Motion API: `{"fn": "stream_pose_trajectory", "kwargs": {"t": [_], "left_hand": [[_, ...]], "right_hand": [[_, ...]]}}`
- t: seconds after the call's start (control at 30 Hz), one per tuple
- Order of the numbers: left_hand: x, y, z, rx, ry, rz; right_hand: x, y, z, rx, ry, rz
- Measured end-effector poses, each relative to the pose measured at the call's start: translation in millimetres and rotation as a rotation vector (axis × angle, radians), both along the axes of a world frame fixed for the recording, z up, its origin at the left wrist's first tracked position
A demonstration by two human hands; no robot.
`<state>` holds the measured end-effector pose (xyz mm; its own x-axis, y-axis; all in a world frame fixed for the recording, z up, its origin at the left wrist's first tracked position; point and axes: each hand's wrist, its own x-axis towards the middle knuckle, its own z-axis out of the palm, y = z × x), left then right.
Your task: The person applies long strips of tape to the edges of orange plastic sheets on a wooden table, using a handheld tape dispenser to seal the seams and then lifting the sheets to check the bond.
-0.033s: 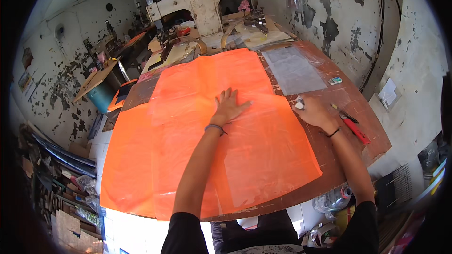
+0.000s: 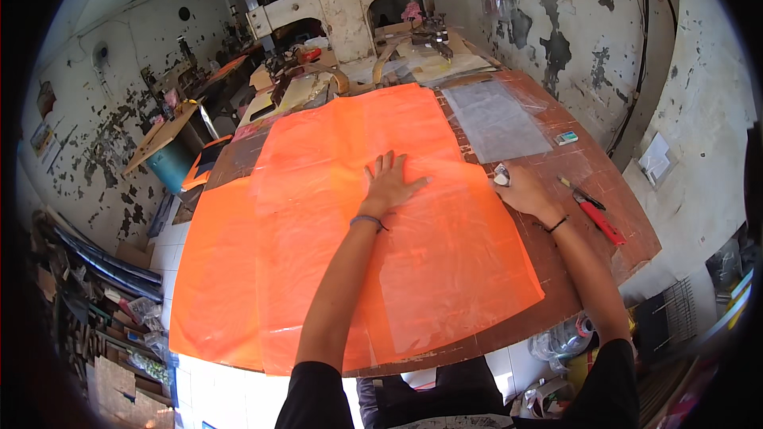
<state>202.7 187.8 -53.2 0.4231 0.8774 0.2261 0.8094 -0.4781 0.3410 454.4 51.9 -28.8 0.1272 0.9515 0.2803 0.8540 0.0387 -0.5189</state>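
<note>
Several overlapping orange sheets (image 2: 318, 270), thin and slightly shiny, cover most of the brown table. Clear plastic seems to lie over part of them. My left hand (image 2: 387, 187) rests flat on the orange, fingers spread, near the middle. At the right edge of the orange, my right hand (image 2: 527, 193) is closed around a small white object (image 2: 501, 175) with dark marks. Its kind is hard to make out, and my fingers hide part of it. The fingertips are close to the sheet's edge; whether they touch it I cannot tell.
Right of my right hand lie a red-handled tool (image 2: 602, 222) and a thin dark one (image 2: 584, 193). A small green-and-white box (image 2: 566, 138) sits farther back, near a translucent plastic sheet (image 2: 501, 121). A cream-coloured machine (image 2: 346, 20) stands at the far end.
My left hand has shifted a little to the right. My right hand has moved slightly left with the white object, along the orange edge.
</note>
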Motion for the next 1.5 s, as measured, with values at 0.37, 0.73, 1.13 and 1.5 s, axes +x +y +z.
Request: {"fn": "stream_pose_trajectory", "kwargs": {"t": [0.37,0.73,1.13,1.5], "left_hand": [[20,-1,20,-0.237,-0.029,-0.065],[-7,24,19,-0.471,-0.512,-0.454],[32,4,8,-0.157,-0.417,-0.073],[-68,-30,138,0.199,-0.637,-0.172]], "right_hand": [[-13,30,-18,0.141,0.374,0.208],[-11,13,-6,0.169,0.451,0.334],[-16,7,-18,0.073,0.354,0.075],[-2,15,-38,-0.006,0.485,0.118]]}}
